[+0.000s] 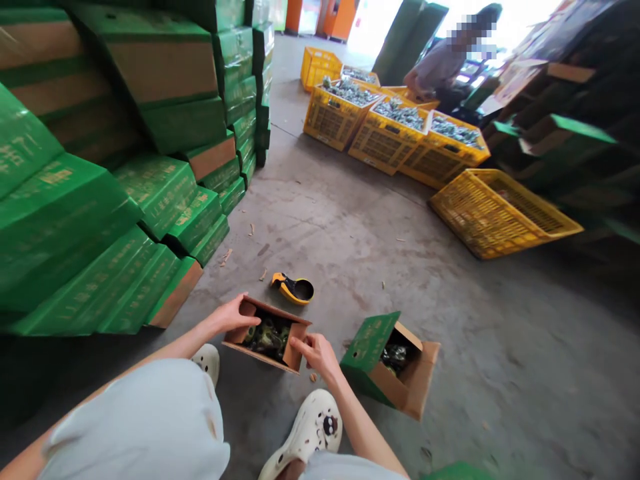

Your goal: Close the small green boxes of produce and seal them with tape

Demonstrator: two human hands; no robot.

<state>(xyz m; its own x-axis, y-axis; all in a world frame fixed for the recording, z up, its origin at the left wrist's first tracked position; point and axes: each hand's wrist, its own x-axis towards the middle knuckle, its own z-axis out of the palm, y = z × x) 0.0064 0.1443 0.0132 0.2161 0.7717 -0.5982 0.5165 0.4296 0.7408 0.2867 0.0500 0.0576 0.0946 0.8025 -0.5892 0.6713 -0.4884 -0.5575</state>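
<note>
Both hands grip a small open brown cardboard box resting on the grey concrete floor just ahead of the seated person's white perforated clogs. Left hand is curled over the box's far-left corner flap; right hand pinches the near-right flap between thumb and fingers. Dark green packed items fill the box, whose long axis runs from upper left to lower right, squarely between the two hands, each equally close. Just beyond lies a yellow-and-black tape dispenser; to the right sits a second, green-printed cardboard carton, flaps open, apart from the first. Stacked flat green cartons tower at left. Farther back, yellow plastic crates hold greenish produce, one crate tilted, where another person sits working.
</note>
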